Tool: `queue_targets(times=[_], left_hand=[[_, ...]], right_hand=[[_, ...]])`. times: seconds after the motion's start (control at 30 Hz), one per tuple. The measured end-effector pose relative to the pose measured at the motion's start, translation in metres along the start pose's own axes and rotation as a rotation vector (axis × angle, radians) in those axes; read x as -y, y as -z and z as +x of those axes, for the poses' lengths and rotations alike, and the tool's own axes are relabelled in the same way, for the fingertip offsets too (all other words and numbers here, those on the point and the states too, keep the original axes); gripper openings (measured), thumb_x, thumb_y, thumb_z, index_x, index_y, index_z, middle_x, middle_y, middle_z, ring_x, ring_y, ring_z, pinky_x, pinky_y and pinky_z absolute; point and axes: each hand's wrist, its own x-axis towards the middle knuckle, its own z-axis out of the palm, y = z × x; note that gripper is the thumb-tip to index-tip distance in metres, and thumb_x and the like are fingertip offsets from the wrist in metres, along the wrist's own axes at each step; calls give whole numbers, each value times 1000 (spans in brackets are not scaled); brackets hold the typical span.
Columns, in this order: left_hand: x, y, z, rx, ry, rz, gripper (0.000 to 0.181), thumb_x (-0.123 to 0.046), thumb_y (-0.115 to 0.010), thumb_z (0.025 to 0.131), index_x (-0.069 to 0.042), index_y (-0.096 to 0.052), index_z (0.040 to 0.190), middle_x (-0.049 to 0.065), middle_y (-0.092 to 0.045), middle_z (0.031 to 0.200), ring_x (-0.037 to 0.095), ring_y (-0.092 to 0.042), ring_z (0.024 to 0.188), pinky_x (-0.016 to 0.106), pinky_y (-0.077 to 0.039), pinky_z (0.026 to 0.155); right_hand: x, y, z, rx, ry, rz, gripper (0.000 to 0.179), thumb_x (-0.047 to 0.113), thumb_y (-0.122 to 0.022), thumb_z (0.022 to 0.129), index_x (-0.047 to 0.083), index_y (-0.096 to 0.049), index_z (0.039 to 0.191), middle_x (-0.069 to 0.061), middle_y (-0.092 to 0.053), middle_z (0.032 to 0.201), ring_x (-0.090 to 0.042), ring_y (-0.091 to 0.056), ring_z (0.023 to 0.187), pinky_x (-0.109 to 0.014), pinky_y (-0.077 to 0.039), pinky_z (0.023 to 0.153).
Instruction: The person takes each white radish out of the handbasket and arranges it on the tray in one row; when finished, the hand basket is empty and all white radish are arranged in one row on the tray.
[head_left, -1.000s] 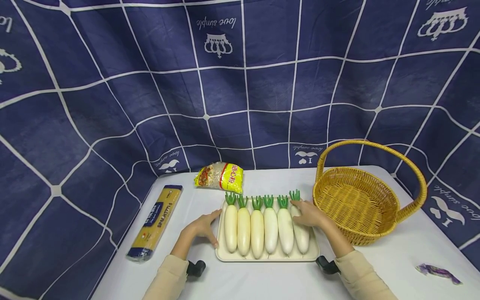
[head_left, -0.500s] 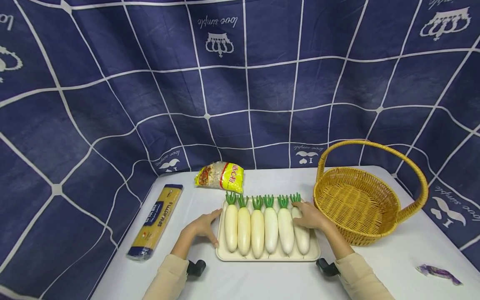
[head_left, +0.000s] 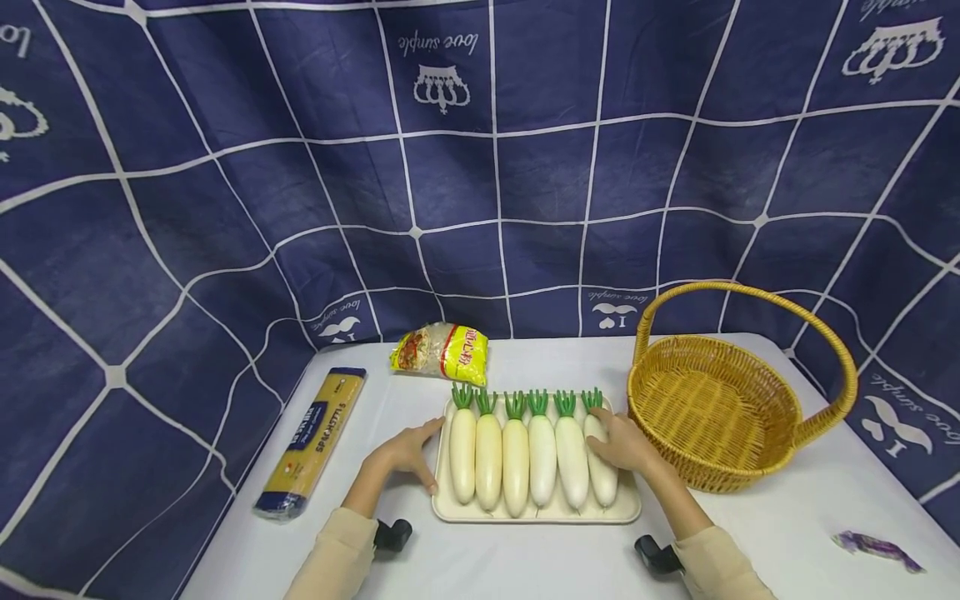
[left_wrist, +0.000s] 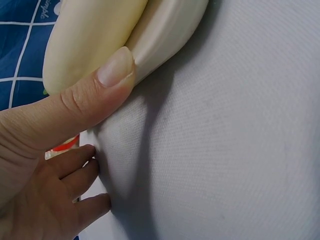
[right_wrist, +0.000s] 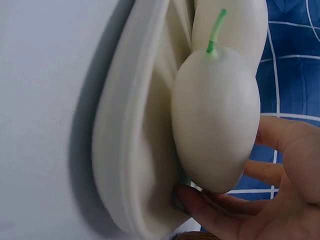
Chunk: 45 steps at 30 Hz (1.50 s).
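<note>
Several white radishes (head_left: 542,462) with green tops lie side by side in a cream tray (head_left: 536,518). At the tray's right end, my right hand (head_left: 626,443) holds the rightmost radish (head_left: 602,485) by its upper half. The right wrist view shows this radish (right_wrist: 216,120) from its root end, with fingers round its far side and lower edge. My left hand (head_left: 407,454) is spread along the tray's left side, thumb and fingers touching its edge. In the left wrist view, the thumb (left_wrist: 116,70) rests at the tray rim beside a radish (left_wrist: 90,45).
Right of the tray stands a wicker basket (head_left: 712,412) with a tall handle. A spaghetti packet (head_left: 311,446) lies at the left, and a yellow food bag (head_left: 441,354) sits behind the tray. A purple wrapped candy (head_left: 877,548) lies at the right.
My right hand and forearm have shifted slightly right, fingers now more along the right side of the rightmost radish, whose root end has moved slightly left. My left hand stays put.
</note>
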Motion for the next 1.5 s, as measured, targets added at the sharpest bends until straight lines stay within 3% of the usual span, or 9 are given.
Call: queue_targets(times=[0.53,1.0,1.5], left_hand=[[3,-3,-3,-3,-6,5,118,-13,-93,41,-4,-36,144,20,-35,147,38,-32,136,51,-27,111],[1,-4,-3,7,-10,21,117,-14,-93,42,-3,-36,144,20,-35,147,38,-32,136,51,-27,111],[0,0,-1,5,-26,31,117,-14,-93,43,-2,-35,144,21,-34,148,38,-31,136,50,-27,112]], right_hand=[[6,-4,-5,-3,19,-100,50,17,-64,85,-11,-52,125,-31,-62,106,-45,-59,97,-54,-51,83],[7,-4,-3,20,-8,-102,52,15,-64,82,-12,-51,124,-32,-62,106,-43,-62,94,-51,-53,80],[10,0,0,37,-30,-111,53,16,-63,83,-12,-50,126,-33,-60,111,-46,-60,99,-54,-51,85]])
